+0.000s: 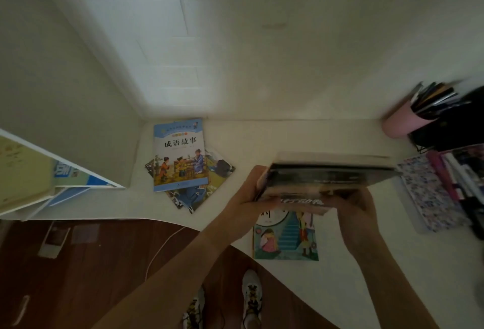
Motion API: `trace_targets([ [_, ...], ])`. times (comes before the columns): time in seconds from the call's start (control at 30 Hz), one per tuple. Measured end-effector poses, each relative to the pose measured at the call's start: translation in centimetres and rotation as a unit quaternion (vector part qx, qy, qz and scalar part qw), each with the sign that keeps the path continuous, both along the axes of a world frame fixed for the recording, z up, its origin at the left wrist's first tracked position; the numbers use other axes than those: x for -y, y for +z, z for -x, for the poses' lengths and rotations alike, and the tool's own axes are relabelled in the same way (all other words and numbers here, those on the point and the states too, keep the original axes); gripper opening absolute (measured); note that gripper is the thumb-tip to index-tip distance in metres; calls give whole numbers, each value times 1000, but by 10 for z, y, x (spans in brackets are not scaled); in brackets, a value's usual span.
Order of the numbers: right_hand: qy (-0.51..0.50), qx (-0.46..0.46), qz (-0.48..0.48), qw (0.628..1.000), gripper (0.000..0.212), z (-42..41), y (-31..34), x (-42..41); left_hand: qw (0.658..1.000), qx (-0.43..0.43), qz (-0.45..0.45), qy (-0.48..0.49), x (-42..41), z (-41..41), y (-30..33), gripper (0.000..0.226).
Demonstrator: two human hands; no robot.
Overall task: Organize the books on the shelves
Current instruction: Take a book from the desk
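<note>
Book stack (327,182) held in both hands.
Our left hand (251,195) and right hand (353,208) grip it above the bench (340,289), blue book (180,154) lying apart.

Two books (180,155) stacked at the desk's (340,289) back left, pen cup (400,124) far right, shelf (60,171) left.

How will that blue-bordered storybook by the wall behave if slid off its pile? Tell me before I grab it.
The blue-bordered storybook looks thin and soft-covered, so it will probably flex rather than stay stiff, and feel light. It lies flat across other thin books fanned out beneath, so pushing it may drag those along. Its cover seems glossy, likely a bit slippery on the white desk.
</note>
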State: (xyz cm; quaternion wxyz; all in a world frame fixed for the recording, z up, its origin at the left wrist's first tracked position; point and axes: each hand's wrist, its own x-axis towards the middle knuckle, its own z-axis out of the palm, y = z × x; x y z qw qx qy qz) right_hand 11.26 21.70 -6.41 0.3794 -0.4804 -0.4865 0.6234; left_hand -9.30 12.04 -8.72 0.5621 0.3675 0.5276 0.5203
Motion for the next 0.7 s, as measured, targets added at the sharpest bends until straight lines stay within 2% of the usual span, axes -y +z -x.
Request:
trace_targets([
  [0.13,11,-8,4,1000,43,-2,-21,11,999,-1,22,46,1,-15,-8,45],
  [0.33,25,-26,32,999,44,9,-26,21,994,27,57,93,2,-19,-25,58],
  [0.4,19,-32,41,998,52,9,-27,21,993,26,54,102,1,-21,-26,57],
  [0.47,25,-24,39,999,46,9,-28,18,992,37,52,110,2,-22,-23,62],
  [0.57,45,7,26,999,33,6,-26,15,990,28,73,114,6,-23,-13,61],
  [0.7,78,43,4,996,49,4,-13,17,989,10,108,101,15,-16,-5,49],
])
